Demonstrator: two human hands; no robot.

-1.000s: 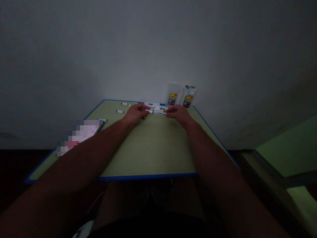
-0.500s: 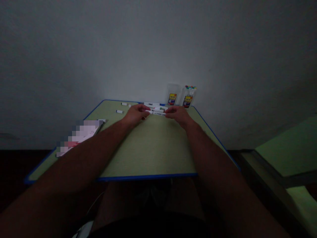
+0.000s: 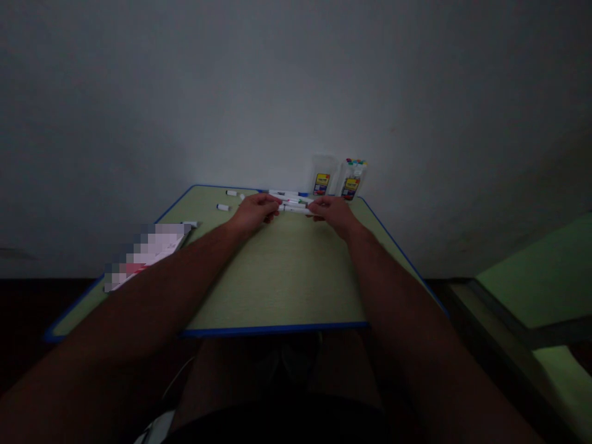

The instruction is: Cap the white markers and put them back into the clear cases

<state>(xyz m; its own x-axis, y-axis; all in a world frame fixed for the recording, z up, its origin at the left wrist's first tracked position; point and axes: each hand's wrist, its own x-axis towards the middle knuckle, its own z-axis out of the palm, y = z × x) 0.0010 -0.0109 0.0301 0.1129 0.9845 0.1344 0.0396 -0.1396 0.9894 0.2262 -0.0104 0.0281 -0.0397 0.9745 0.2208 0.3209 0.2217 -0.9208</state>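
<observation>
A slim white marker (image 3: pixel 295 210) lies crosswise between my two hands, near the far side of the table. My left hand (image 3: pixel 255 209) pinches its left end, fingers closed. On its right end, my right hand (image 3: pixel 333 209) is closed with thumb and fingertips. Just beyond it, several more white markers (image 3: pixel 287 193) lie side by side, one with blue ends; their outer ends are partly hidden by my hands. Two white caps with dark ends, one cap (image 3: pixel 223 208) nearer and another cap (image 3: pixel 231 193) farther, rest left of my left hand.
A clear case (image 3: pixel 322 184) with a yellow label and a second case (image 3: pixel 352 180) holding colourful-tipped pens stand against the wall. A partly blurred white booklet (image 3: pixel 160 253) lies at the table's left, a white pen-like piece (image 3: pixel 190 224) beside it. The table (image 3: pixel 282 277) has a blue edge.
The marker between my hands has risen slightly and tilted a little, my fingertips still on both ends. The other things stay where they were.
</observation>
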